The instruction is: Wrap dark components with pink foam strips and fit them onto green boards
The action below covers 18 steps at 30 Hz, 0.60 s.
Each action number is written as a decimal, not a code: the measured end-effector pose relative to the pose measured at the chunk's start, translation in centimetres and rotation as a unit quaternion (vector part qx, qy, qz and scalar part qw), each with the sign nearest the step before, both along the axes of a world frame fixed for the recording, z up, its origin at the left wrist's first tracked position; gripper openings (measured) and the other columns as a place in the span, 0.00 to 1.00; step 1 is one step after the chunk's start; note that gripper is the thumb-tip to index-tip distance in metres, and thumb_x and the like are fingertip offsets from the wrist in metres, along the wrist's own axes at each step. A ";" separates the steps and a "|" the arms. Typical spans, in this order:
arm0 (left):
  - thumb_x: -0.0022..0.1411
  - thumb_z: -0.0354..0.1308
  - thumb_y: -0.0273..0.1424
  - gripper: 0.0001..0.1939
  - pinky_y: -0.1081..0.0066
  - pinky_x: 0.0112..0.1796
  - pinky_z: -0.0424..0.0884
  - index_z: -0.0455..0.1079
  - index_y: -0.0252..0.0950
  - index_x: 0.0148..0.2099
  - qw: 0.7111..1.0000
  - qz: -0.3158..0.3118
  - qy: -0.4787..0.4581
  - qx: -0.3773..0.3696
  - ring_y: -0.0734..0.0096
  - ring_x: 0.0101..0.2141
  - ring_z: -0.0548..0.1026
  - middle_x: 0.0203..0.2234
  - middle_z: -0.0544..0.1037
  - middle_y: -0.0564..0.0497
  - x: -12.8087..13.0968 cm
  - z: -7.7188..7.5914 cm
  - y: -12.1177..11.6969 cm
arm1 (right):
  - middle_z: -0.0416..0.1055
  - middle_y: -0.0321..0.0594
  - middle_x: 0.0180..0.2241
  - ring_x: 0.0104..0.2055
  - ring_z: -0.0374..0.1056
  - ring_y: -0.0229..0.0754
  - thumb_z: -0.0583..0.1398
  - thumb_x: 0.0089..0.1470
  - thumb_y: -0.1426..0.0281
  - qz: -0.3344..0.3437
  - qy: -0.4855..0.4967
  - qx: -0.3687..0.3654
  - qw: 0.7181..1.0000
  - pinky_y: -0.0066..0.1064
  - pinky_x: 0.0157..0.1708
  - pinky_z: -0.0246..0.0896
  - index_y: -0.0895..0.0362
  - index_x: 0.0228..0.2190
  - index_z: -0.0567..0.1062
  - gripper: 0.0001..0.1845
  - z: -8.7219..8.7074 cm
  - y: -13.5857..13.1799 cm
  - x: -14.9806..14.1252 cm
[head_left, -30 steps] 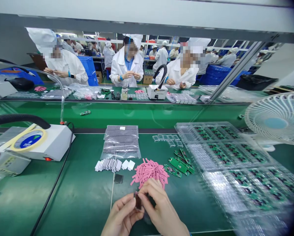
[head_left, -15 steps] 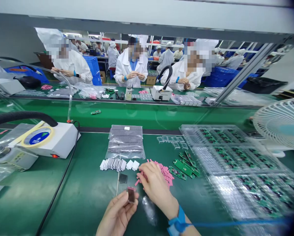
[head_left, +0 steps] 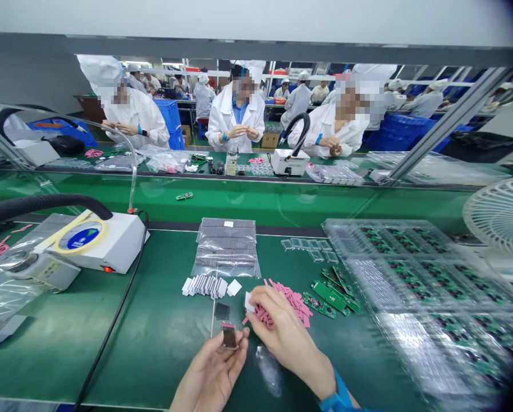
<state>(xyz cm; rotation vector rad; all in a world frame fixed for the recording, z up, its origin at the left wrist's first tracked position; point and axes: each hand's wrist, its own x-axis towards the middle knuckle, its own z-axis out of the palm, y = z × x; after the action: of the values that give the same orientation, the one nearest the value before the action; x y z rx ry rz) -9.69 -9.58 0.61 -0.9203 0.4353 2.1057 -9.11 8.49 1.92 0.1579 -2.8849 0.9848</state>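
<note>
My left hand (head_left: 215,366) is closed on a small clear plastic frame (head_left: 229,336) with a dark panel inside and pink along its top edge. My right hand (head_left: 282,332), wearing a blue wrist strap (head_left: 337,395), pinches a small white square piece (head_left: 249,303) between thumb and fingers. Beneath and behind that hand spreads a heap of pink strips (head_left: 297,303). One loose white square (head_left: 234,288) lies beside a row of overlapping white pieces (head_left: 202,286). A dark square sheet (head_left: 222,311) rests just beyond my left hand, near a thin white stick (head_left: 213,320).
Green circuit boards (head_left: 331,292) and clear frames (head_left: 310,246) lie to the right, before large clear trays (head_left: 372,280) and a fan (head_left: 500,217). A bag of grey strips (head_left: 227,246) sits at the back. Left are a white machine (head_left: 123,240) and cable (head_left: 119,303). Co-workers (head_left: 237,114) sit opposite.
My right hand has lifted a white square away from beside the other one and drawn it nearer. The camera view has shifted left, so the scene sits slightly further right.
</note>
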 end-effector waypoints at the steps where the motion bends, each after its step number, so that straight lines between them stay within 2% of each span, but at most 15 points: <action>1: 0.64 0.54 0.22 0.13 0.67 0.47 0.76 0.77 0.16 0.39 1.000 -0.008 0.003 0.013 0.58 0.43 0.79 0.42 0.78 0.30 0.2 -0.1 0.1 | 0.66 0.35 0.44 0.48 0.61 0.34 0.56 0.59 0.75 0.015 -0.018 -0.029 0.999 0.27 0.49 0.58 0.56 0.39 0.68 0.05 0.6 0.3 0.8; 5: 0.60 0.59 0.24 0.10 0.62 0.51 0.73 0.78 0.19 0.38 0.997 -0.028 0.043 0.060 0.55 0.44 0.78 0.38 0.80 0.34 1.0 -0.4 0.7 | 0.65 0.34 0.45 0.49 0.61 0.32 0.55 0.60 0.75 0.045 -0.090 -0.086 0.991 0.25 0.49 0.59 0.56 0.38 0.67 0.04 2.1 0.7 3.4; 8: 0.52 0.67 0.25 0.11 0.63 0.49 0.74 0.79 0.21 0.38 0.994 -0.047 0.078 0.063 0.57 0.41 0.79 0.37 0.81 0.36 1.4 -0.5 1.2 | 0.64 0.34 0.46 0.49 0.61 0.31 0.54 0.60 0.75 0.051 -0.111 -0.099 0.988 0.24 0.49 0.60 0.55 0.38 0.67 0.05 2.4 0.6 4.5; 11: 0.48 0.71 0.26 0.14 0.65 0.46 0.75 0.79 0.22 0.38 0.993 -0.055 0.087 0.050 0.60 0.39 0.78 0.37 0.81 0.37 1.8 -0.7 1.5 | 0.63 0.34 0.47 0.51 0.62 0.30 0.54 0.61 0.74 0.045 -0.119 -0.112 0.985 0.23 0.51 0.59 0.56 0.37 0.68 0.03 2.3 0.5 5.0; 18: 0.54 0.66 0.25 0.11 0.66 0.52 0.72 0.79 0.23 0.40 0.990 -0.061 0.102 0.070 0.62 0.44 0.77 0.41 0.80 0.37 2.1 -1.1 1.8 | 0.64 0.34 0.46 0.50 0.62 0.29 0.52 0.65 0.71 0.046 -0.113 -0.136 0.983 0.21 0.50 0.59 0.57 0.33 0.69 0.08 2.0 1.1 5.5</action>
<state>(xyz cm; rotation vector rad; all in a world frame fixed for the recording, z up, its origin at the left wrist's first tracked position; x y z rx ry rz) -7.54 -7.82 -0.45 -0.5844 0.4297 2.0958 -3.59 9.61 3.97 0.1719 -2.9196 1.4901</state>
